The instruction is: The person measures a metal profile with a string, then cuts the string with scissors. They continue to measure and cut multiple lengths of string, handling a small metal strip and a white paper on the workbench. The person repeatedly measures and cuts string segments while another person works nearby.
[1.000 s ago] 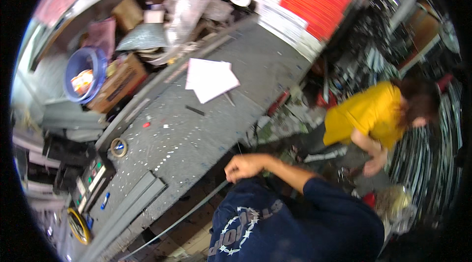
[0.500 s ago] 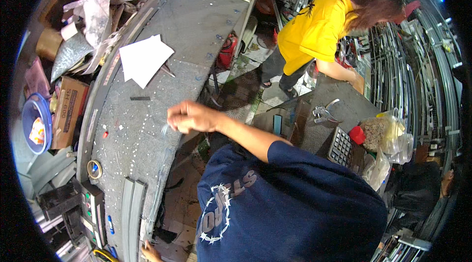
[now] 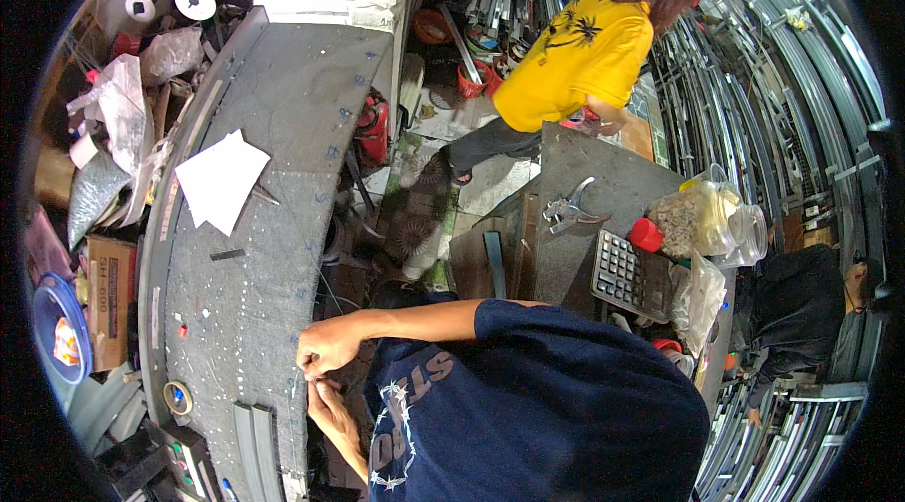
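Observation:
At the near edge of the grey workbench (image 3: 283,200), my right hand (image 3: 328,344) reaches in with its fingers closed together and pointing down. Just below it, and nearly touching it, is my left hand (image 3: 330,405), its fingertips pinched. Whatever lies between the fingertips is too small to make out. Close to the hands, two grey metal strips (image 3: 255,441) lie along the bench. White specks are scattered over its surface. Farther up lie white paper sheets (image 3: 222,180) and a short dark strip (image 3: 226,255).
A tape roll (image 3: 177,397) sits by the bench's raised edge. Scrap and a blue basket (image 3: 61,328) stand to the left. At right, another table holds pliers (image 3: 573,208), a calculator (image 3: 617,268) and plastic jars (image 3: 707,224). A co-worker in yellow (image 3: 575,49) stands behind it, another person (image 3: 792,313) far right.
My right hand has come down along the bench edge. My left hand has moved up from the lower edge to meet it. The view has shifted, and the co-worker in yellow has turned somewhat.

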`<control>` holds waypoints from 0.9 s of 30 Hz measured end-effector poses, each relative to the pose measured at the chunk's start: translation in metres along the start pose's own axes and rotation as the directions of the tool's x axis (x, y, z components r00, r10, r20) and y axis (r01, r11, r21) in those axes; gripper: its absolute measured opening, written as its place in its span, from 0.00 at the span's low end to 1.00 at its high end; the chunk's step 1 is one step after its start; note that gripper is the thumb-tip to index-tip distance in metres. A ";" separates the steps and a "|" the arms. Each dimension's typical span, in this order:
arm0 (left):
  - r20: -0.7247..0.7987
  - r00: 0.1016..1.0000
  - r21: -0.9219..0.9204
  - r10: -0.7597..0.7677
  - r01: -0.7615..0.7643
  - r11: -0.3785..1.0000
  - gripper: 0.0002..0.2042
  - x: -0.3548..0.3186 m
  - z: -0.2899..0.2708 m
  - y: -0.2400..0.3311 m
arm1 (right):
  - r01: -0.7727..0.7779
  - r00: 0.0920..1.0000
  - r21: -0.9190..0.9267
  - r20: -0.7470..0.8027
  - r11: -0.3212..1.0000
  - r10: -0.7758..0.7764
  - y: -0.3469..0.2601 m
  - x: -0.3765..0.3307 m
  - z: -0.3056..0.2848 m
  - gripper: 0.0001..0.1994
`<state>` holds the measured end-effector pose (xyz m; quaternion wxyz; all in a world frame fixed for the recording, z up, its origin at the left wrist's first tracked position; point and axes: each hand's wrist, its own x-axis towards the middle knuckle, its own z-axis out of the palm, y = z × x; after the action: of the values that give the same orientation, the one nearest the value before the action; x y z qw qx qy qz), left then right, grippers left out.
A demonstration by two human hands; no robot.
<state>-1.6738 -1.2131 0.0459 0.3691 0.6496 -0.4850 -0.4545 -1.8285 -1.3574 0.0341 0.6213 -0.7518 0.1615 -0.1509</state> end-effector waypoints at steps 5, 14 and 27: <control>-0.264 0.928 0.255 0.262 -0.195 0.947 0.21 -0.001 -0.019 -0.007 | 0.070 0.991 -0.169 0.121 0.983 -0.050 -0.046 0.005 -0.048 0.14; -0.839 0.540 0.007 0.066 -0.111 0.994 0.17 -0.030 -0.156 -0.044 | 0.194 0.817 -0.747 -0.235 0.636 -0.526 -0.180 -0.028 -0.226 0.10; -0.976 0.054 0.212 0.211 0.459 0.863 0.21 -0.182 -0.242 -0.121 | -0.311 0.947 0.054 0.097 0.949 0.305 0.080 -0.065 0.041 0.12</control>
<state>-1.4298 -0.9969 0.0534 0.3818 0.8883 -0.1325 0.2182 -1.8743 -1.3076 -0.0532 0.6690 -0.7016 0.2442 -0.0243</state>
